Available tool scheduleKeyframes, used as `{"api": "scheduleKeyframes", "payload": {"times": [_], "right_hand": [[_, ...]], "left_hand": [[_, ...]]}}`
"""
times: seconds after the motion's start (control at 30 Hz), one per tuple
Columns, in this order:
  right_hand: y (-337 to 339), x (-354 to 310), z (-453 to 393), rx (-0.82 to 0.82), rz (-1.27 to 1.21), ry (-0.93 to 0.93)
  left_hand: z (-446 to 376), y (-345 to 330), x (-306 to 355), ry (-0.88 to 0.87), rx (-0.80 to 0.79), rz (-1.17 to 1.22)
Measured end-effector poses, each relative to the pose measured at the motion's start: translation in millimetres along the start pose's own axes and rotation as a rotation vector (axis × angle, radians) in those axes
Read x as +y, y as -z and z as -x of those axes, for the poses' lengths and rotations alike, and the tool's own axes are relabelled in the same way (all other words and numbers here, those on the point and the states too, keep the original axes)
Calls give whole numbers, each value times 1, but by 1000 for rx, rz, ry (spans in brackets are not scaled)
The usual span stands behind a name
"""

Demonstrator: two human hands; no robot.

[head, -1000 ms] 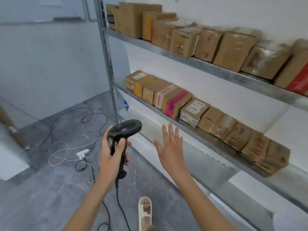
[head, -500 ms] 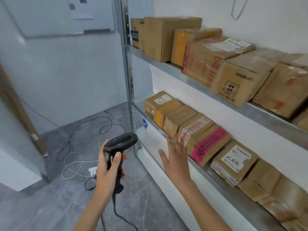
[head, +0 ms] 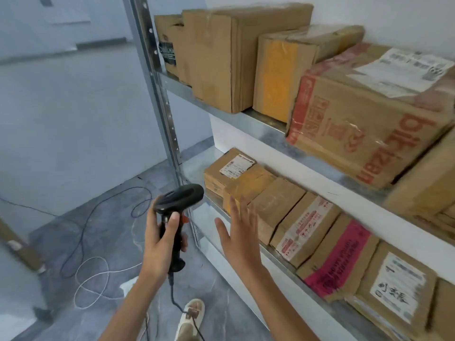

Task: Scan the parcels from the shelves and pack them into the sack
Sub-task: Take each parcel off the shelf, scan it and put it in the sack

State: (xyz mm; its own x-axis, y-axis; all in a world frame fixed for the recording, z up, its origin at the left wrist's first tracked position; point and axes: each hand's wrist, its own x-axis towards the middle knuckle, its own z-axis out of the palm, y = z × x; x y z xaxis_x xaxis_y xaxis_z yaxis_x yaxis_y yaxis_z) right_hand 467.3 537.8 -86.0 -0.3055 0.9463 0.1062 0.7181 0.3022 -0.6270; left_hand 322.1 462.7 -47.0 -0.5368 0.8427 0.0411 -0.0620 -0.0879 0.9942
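In front of the metal shelves, a black barcode scanner is gripped by its handle in the left hand, its head tipped toward the lower shelf. The right hand is held flat with fingers spread and holds nothing, just short of the near edge of that shelf. Cardboard parcels are lined up there, among them one with a white label at the far end and one with pink tape to the right. Larger boxes are seen on the upper shelf, one printed in red. Cables lie on the grey floor
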Motion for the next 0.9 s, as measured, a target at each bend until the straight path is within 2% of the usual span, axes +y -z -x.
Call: {"api": "scheduleKeyframes", "payload": {"times": [0.23, 0.4, 0.63, 0.9], "right_hand": [[-67, -36, -113, 75, -25, -170], [-92, -46, -175, 61, -38, -396], [-108, -38, -222, -6, 14, -653], [-106, -37, -248, 91, 5, -877]], "left_hand": [[-153, 7, -26, 41, -180, -61], [-232, 11, -48, 113, -298, -94], [-293, -15, -83, 136, -398, -74], [-316, -42, -103, 217, -497, -113]]}}
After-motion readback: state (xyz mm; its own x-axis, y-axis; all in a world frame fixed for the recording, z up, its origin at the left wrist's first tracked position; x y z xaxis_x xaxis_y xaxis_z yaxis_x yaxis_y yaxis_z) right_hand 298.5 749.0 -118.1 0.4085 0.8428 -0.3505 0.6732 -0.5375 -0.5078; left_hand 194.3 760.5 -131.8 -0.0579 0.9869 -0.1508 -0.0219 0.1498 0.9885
